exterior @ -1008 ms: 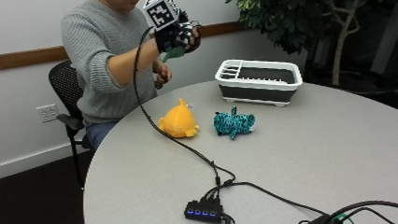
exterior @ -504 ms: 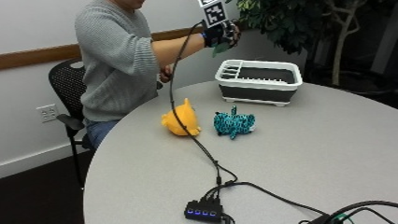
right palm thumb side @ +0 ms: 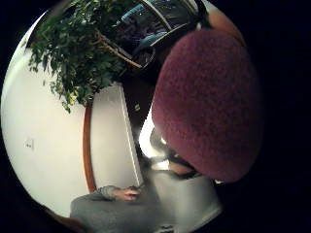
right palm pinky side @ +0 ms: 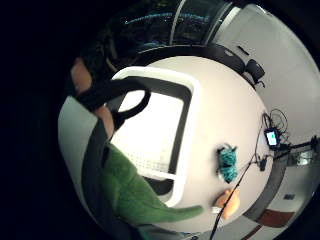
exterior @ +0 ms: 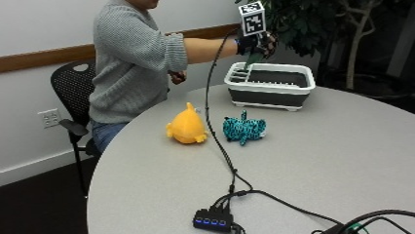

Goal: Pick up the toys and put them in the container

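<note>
I have my gloved right hand (exterior: 258,46) raised over the white-rimmed, dark-walled plastic container (exterior: 270,87) at the far side of the round grey worktop (exterior: 337,161). Its fingers are curled round a green plush toy (exterior: 252,59) that dangles above the container's near end; the little-finger palm view shows this green fabric over the white basin. This looks like the release step: next I would lower slightly and uncurl the fingers so it drops inside. The orange plush fish (exterior: 187,127) and the teal patterned plush toy (exterior: 243,128) lie side by side on the worktop, not yet collected
</note>
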The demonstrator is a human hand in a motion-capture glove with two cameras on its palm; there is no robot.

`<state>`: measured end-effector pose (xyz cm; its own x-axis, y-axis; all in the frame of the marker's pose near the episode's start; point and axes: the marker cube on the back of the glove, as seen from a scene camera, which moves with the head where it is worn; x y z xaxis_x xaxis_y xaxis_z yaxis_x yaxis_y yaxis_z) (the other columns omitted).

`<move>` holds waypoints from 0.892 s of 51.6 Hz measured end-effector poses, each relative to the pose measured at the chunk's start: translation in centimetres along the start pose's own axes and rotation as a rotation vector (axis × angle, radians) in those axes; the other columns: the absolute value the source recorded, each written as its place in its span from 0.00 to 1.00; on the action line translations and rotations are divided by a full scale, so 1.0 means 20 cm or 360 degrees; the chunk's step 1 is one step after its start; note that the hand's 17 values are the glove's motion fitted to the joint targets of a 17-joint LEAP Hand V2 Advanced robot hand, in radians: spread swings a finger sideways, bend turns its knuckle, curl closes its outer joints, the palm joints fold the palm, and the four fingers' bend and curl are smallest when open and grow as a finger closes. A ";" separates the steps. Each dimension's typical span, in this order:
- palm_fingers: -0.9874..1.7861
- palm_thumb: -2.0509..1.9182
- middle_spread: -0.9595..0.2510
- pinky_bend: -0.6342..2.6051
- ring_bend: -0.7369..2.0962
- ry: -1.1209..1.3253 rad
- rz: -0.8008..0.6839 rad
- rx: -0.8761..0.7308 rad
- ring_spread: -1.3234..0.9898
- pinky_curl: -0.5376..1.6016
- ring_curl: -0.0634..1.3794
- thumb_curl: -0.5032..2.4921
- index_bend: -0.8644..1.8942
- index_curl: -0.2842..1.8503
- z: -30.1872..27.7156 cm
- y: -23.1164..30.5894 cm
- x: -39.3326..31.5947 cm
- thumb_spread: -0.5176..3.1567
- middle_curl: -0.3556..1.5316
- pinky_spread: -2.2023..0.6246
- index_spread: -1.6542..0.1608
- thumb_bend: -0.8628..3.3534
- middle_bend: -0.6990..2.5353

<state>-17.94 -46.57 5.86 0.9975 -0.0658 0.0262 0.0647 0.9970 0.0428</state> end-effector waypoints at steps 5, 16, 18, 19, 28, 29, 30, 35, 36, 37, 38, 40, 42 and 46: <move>0.52 0.60 0.54 0.61 0.66 -0.0029 0.0042 -0.0144 0.40 0.48 0.45 0.46 0.32 0.29 0.10 0.00 0.03 0.41 0.57 0.64 0.69 0.19 0.32; 0.26 0.53 0.63 0.62 0.50 -0.0048 0.0071 -0.0413 0.46 0.46 0.35 0.38 0.34 0.26 0.27 0.06 0.10 0.45 0.48 0.73 0.73 0.19 0.25; 0.26 0.52 0.64 0.62 0.49 -0.0047 0.0070 -0.0418 0.47 0.46 0.34 0.37 0.34 0.25 0.28 0.07 0.10 0.46 0.46 0.74 0.73 0.19 0.25; 0.26 0.52 0.64 0.62 0.49 -0.0046 0.0069 -0.0419 0.47 0.45 0.33 0.36 0.34 0.25 0.29 0.07 0.09 0.46 0.46 0.74 0.73 0.20 0.25; 0.27 0.52 0.67 0.61 0.47 -0.0047 0.0040 -0.0421 0.49 0.44 0.31 0.34 0.34 0.23 0.28 0.10 0.11 0.47 0.42 0.76 0.74 0.20 0.25; 0.27 0.52 0.67 0.61 0.47 -0.0054 0.0037 -0.0420 0.49 0.44 0.31 0.33 0.34 0.23 0.28 0.10 0.11 0.47 0.41 0.77 0.74 0.20 0.25; 0.28 0.52 0.67 0.61 0.47 -0.0060 0.0035 -0.0418 0.49 0.44 0.31 0.33 0.34 0.23 0.27 0.11 0.12 0.47 0.41 0.77 0.74 0.20 0.25; 0.28 0.51 0.67 0.60 0.47 -0.0045 0.0035 -0.0408 0.50 0.43 0.31 0.32 0.34 0.22 0.24 0.13 0.15 0.47 0.39 0.77 0.74 0.20 0.26; 0.28 0.51 0.67 0.60 0.47 -0.0040 0.0036 -0.0405 0.50 0.43 0.31 0.32 0.34 0.22 0.24 0.13 0.15 0.47 0.39 0.77 0.74 0.20 0.26; 0.28 0.51 0.67 0.60 0.47 -0.0032 0.0037 -0.0403 0.50 0.43 0.31 0.32 0.34 0.22 0.22 0.14 0.16 0.47 0.39 0.77 0.74 0.20 0.26; 0.28 0.51 0.67 0.60 0.47 -0.0020 0.0038 -0.0399 0.50 0.43 0.30 0.32 0.35 0.22 0.21 0.15 0.18 0.48 0.39 0.77 0.74 0.20 0.26; 0.28 0.51 0.67 0.59 0.46 0.0036 0.0048 -0.0390 0.50 0.43 0.30 0.31 0.35 0.22 0.16 0.17 0.23 0.48 0.38 0.77 0.74 0.20 0.26; 0.29 0.52 0.67 0.59 0.46 0.0173 0.0090 -0.0377 0.50 0.42 0.30 0.31 0.35 0.22 0.10 0.20 0.32 0.48 0.38 0.78 0.74 0.20 0.26; 0.29 0.51 0.67 0.59 0.46 0.0265 0.0155 -0.0330 0.50 0.42 0.30 0.30 0.35 0.22 -0.04 0.26 0.49 0.48 0.37 0.78 0.74 0.20 0.26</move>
<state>-7.71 -41.91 5.56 0.9892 0.0211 -0.1447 -0.0441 0.9865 -0.1578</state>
